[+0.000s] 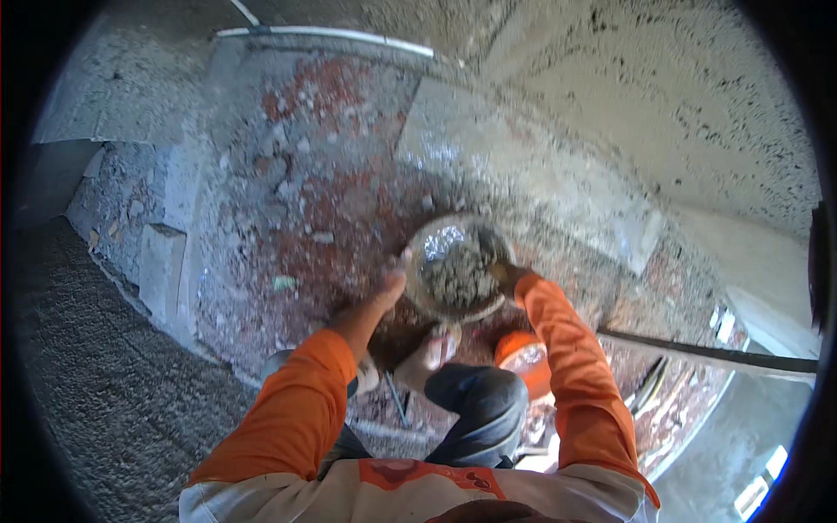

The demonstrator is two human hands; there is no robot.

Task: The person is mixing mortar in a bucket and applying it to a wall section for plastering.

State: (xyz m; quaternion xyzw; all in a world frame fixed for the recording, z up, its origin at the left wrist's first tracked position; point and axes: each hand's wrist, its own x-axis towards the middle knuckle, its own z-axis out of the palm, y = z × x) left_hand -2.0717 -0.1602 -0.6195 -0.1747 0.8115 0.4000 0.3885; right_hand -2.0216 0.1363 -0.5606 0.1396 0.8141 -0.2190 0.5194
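Observation:
A round, shallow mortar pan (422, 292) is in front of me, just beyond my feet. Wet grey mortar (460, 275) lies heaped in it, toward the right and near side, and a shiny wet patch shows at the far left inside. My left hand (397, 277) grips the pan's left rim, its fingers partly hidden and slightly blurred. At the opposite rim my right hand (507, 275) is closed on the edge, fingertips on the inner side by the mortar. Both forearms are in orange sleeves.
An orange bucket (527, 362) stands close by my right knee. Rubble and reddish dust cover the floor (323, 200). A flat grey slab (523, 166) lies beyond the pan. A long bar (715, 351) crosses at right; a block (162, 270) stands at left.

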